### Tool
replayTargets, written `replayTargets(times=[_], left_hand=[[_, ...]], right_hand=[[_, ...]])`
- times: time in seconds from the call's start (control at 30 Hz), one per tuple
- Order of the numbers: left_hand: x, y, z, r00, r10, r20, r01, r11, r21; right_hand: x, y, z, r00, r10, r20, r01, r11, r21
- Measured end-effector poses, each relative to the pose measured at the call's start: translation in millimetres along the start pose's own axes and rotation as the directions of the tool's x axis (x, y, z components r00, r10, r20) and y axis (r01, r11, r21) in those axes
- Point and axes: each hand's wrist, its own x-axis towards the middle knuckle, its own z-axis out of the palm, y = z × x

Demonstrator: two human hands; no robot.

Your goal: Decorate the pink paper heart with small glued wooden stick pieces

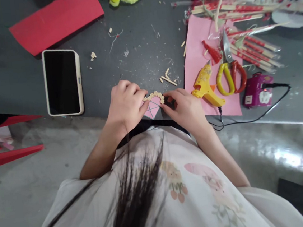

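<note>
Hands (126, 103) pinching pink card (152, 108) from both sides, at edge of table (97, 86); gap leftward to phone (62, 82)

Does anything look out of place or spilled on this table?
Yes, some litter. Short stick pieces lie scattered beyond the small pink piece between the left hand and right hand, pale bits sit near the phone, and wispy strands mark the dark tabletop. They look like stray scraps; nothing appears damaged.

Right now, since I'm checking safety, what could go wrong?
The yellow plastic glue gun lies beside the right hand; if hot, it might burn skin. Its thin black cord, looping near that forearm, could snag. The small blue-lined pink card, held with the left hand at the edge of the dark grey table, might slip.
</note>
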Motion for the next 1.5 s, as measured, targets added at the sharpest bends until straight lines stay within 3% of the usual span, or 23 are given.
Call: replayTargets(times=[0.5,0.87,1.07,1.23,1.5], left_hand=[[-1,6,2.0,0.996,0.082,-0.023,-0.078,0.986,0.144],[4,-1,-2.8,0.995,0.079,-0.066,-0.081,0.996,-0.040],[8,-1,-5.1,0.999,-0.036,-0.025,0.032,0.988,-0.153],[10,2,-10.2,0.989,-0.151,0.005,0.147,0.956,-0.254],[10,-2,-13.8,0.980,-0.193,0.056,0.200,0.903,-0.381]], right_hand=[[1,3,4,0.998,-0.029,-0.055,0.031,0.999,0.033],[4,6,-2,0.988,-0.074,-0.134,0.091,0.988,0.128],[7,4,-3,0.992,0.000,-0.128,0.036,0.958,0.283],[11,7,5,0.993,0.076,-0.085,-0.026,0.876,0.482],[19,7,17,0.989,0.150,-0.015,-0.079,0.600,0.796]])
